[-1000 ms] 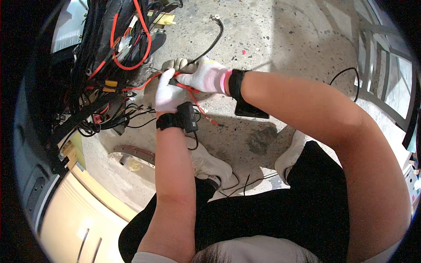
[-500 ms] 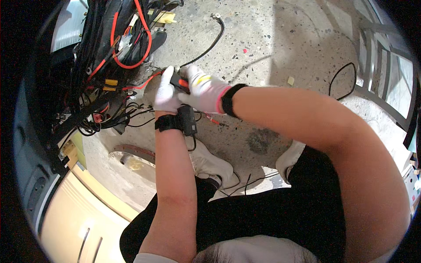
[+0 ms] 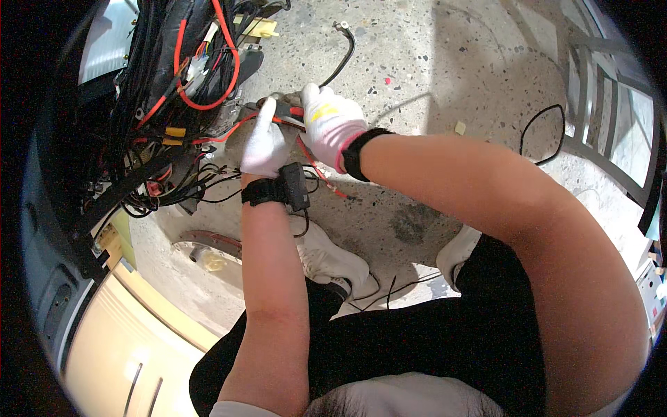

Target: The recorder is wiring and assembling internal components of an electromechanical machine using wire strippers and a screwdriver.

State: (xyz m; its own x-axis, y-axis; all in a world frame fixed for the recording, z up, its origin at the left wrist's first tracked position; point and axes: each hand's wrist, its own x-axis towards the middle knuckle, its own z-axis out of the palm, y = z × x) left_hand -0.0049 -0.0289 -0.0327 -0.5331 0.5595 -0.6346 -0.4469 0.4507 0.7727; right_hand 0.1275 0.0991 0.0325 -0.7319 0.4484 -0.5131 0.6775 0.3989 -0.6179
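Observation:
Both my hands wear white gloves and meet at a red cable (image 3: pixel 236 128) coming from the wiring on the left. My left hand (image 3: pixel 265 147) is closed on the cable, thumb extended along it. Close by on the right, my right hand (image 3: pixel 332 124) has its fingers wrapped around the red end of a short black-and-red piece (image 3: pixel 286 110), whose exact kind I cannot make out. That piece spans the gap between the hands. A thin red cable (image 3: pixel 311 158) hangs below my right hand toward the floor. Beyond it lies a black cable with a ring terminal (image 3: pixel 342 59).
A thick wiring harness (image 3: pixel 149 76) with black cables and a red loop (image 3: pixel 237 62) fills the upper left. Below it stands a cream panel (image 3: pixel 111 347). A metal frame (image 3: pixel 604 97) is at the right, near a black cable loop (image 3: pixel 561 132) on the speckled floor.
My right hand has shifted slightly up and right, and my left hand slightly left. The black-and-red piece has turned nearer to level and shows more between them.

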